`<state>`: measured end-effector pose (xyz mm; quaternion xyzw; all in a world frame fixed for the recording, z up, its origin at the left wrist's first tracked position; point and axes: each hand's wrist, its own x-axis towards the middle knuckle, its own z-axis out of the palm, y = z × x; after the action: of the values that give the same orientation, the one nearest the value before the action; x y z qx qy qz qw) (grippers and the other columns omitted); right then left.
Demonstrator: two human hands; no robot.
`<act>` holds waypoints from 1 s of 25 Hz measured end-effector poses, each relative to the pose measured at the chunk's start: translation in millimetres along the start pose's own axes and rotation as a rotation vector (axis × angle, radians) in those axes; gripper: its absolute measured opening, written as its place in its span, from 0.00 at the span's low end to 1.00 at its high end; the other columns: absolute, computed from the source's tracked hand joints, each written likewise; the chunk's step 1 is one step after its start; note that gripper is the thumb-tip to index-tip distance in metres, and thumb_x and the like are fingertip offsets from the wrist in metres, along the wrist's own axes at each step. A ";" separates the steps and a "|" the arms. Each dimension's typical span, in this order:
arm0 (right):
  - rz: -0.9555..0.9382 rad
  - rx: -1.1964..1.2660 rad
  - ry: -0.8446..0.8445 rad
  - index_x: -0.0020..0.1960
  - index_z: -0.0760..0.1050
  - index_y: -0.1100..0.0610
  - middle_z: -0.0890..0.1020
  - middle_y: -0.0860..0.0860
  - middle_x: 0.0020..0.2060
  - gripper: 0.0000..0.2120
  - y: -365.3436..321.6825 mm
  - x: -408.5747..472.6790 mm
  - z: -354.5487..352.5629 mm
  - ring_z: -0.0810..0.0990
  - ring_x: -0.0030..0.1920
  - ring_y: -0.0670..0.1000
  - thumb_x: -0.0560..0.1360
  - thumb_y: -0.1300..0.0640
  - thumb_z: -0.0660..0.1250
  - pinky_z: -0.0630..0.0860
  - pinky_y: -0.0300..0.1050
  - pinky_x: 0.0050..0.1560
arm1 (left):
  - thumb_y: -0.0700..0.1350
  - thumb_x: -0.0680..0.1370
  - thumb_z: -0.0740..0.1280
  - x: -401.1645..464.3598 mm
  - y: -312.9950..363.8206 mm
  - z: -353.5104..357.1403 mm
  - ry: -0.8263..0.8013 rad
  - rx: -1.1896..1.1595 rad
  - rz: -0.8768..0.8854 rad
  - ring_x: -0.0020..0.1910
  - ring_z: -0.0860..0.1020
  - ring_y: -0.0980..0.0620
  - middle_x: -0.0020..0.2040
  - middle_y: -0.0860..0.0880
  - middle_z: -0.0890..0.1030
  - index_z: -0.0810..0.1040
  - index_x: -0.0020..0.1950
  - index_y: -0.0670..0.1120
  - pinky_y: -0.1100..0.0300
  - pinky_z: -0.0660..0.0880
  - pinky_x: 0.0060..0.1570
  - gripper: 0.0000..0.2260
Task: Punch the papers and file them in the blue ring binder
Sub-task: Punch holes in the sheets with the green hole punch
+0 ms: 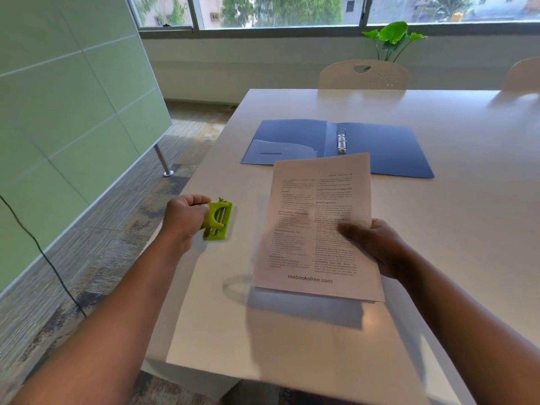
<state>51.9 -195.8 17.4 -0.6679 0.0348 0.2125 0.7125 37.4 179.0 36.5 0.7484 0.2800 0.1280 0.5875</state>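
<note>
My left hand (184, 219) grips a lime-green hole punch (218, 221) near the left edge of the white table (438, 258), its open side facing right. My right hand (372, 244) holds printed papers (315, 226) by their right edge, thumb on top, lifted slightly above the table and casting a shadow. The papers' left edge is a short gap to the right of the punch. Behind the papers lies the blue ring binder (388, 147), spread open flat, with its metal rings (341, 140) shut at the spine and a clear pocket on the left cover.
Two white chairs (362, 74) stand at the table's far side, with a green plant (391, 36) under the window. A green partition panel (73, 112) on a metal foot stands to the left, and a black cable runs over the floor.
</note>
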 end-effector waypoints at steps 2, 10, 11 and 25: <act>-0.003 -0.013 0.038 0.61 0.79 0.60 0.87 0.59 0.53 0.12 -3.5 -7.5 -19.5 0.87 0.51 0.61 0.78 0.60 0.70 0.84 0.57 0.47 | 0.33 0.79 0.67 -9.5 7.1 22.5 -0.114 -0.071 -0.006 0.39 0.81 0.49 0.46 0.42 0.84 0.82 0.47 0.47 0.56 0.79 0.39 0.10; 0.004 0.056 0.173 0.65 0.78 0.61 0.85 0.61 0.57 0.16 -11.2 -47.1 -105.7 0.86 0.52 0.64 0.78 0.63 0.69 0.85 0.56 0.46 | 0.33 0.80 0.68 -55.9 18.6 129.6 -0.374 -0.141 -0.038 0.39 0.83 0.49 0.47 0.42 0.84 0.82 0.50 0.44 0.58 0.80 0.35 0.07; 0.008 0.061 0.184 0.65 0.78 0.61 0.85 0.61 0.57 0.16 -10.2 -52.4 -113.6 0.86 0.51 0.63 0.78 0.63 0.69 0.85 0.55 0.44 | 0.33 0.80 0.68 -60.2 18.9 141.2 -0.399 -0.139 -0.038 0.40 0.83 0.49 0.48 0.42 0.84 0.82 0.50 0.44 0.58 0.80 0.35 0.07; 0.047 0.102 0.168 0.65 0.78 0.61 0.85 0.60 0.57 0.21 3.9 -58.6 -135.6 0.87 0.49 0.61 0.72 0.61 0.73 0.85 0.53 0.41 | 0.40 0.79 0.70 -83.2 14.1 172.3 -0.316 -0.035 0.102 0.54 0.82 0.48 0.55 0.45 0.83 0.80 0.58 0.44 0.63 0.80 0.48 0.08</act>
<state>29.2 -341.8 19.0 -0.6452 0.1208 0.1706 0.7349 63.5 -9.6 13.5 0.7621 0.1436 0.0434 0.6299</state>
